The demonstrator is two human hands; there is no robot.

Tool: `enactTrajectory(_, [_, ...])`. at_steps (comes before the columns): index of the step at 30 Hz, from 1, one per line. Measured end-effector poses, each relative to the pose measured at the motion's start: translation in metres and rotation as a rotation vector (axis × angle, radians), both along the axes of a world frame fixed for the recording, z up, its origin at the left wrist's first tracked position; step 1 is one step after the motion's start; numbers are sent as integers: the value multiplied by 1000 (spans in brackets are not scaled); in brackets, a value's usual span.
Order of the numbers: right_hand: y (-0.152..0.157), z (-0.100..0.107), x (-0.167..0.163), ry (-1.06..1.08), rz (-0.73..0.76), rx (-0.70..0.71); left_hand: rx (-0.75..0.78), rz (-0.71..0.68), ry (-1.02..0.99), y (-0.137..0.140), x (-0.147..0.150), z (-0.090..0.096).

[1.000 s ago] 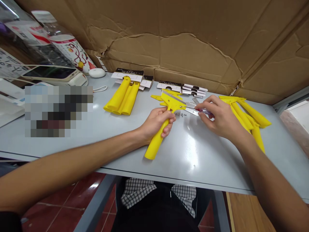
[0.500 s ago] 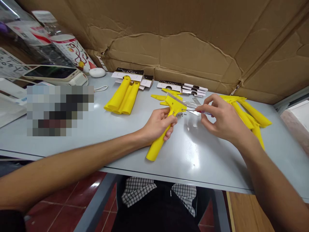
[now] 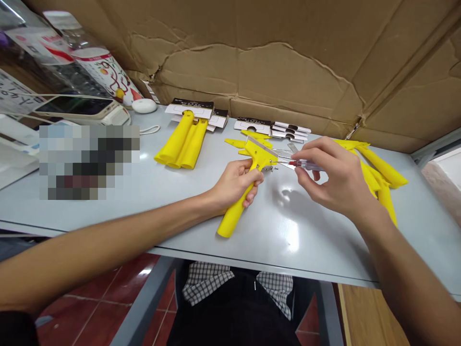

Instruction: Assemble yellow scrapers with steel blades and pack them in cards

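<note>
My left hand is wrapped round the handle of a yellow scraper, whose flat head with a metal blade edge tilts up and to the right. In my right hand is a screwdriver with a clear handle and a red collar, pinched between thumb and fingers. Its thin shaft points left, and the tip is at the right part of the scraper's head. Small screws lie just beyond that head. Flat yellow pieces and thin metal blades are behind it.
Yellow scrapers with card headers lie at the back left, more yellow handles at the right. Folded cards rest near the cardboard wall. A phone, a bottle and a white earbud case are at left.
My right hand has shifted slightly and its fingers have moved on the screwdriver, showing more of the handle. My left hand keeps the scraper in nearly the same place.
</note>
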State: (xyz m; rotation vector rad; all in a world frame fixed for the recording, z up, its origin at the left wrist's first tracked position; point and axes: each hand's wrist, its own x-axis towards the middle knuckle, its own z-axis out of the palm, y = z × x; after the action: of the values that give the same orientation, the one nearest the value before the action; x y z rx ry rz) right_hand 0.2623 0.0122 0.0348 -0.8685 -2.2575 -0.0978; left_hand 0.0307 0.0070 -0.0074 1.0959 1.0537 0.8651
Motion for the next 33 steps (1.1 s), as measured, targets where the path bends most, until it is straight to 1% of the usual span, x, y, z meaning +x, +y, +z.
enactTrajectory(4, [3, -4, 4, -109, -197, 2, -7, 5, -7, 0, 0, 1])
enactTrajectory(6, [4, -6, 7, -137, -243, -2, -10, 8, -12, 0, 0, 1])
enactTrajectory(8, [5, -5, 8, -136, -211, -11, -14, 13, -16, 0, 0, 1])
enactTrajectory(13, [4, -1, 5, -39, -36, 17, -26, 22, -18, 0, 1, 3])
enactTrajectory(19, [4, -2, 3, 119, 65, -29, -4, -4, -1, -1, 0, 1])
enactTrajectory(22, [4, 0, 2, 161, 80, -62, 10, -25, -2, 0, -1, 0])
enactTrajectory(25, [5, 0, 2, 104, 14, -40, 8, -18, 1, 0, -1, -1])
enactTrajectory(30, [9, -3, 10, -41, -236, 8, 5, -16, -1, -1, -1, 3])
enactTrajectory(31, [10, -4, 11, -48, -255, 10, 5, -13, -4, -2, -1, 3])
enactTrajectory(33, [9, -3, 11, -26, -225, 8, 3, -1, -8, -2, -1, 4])
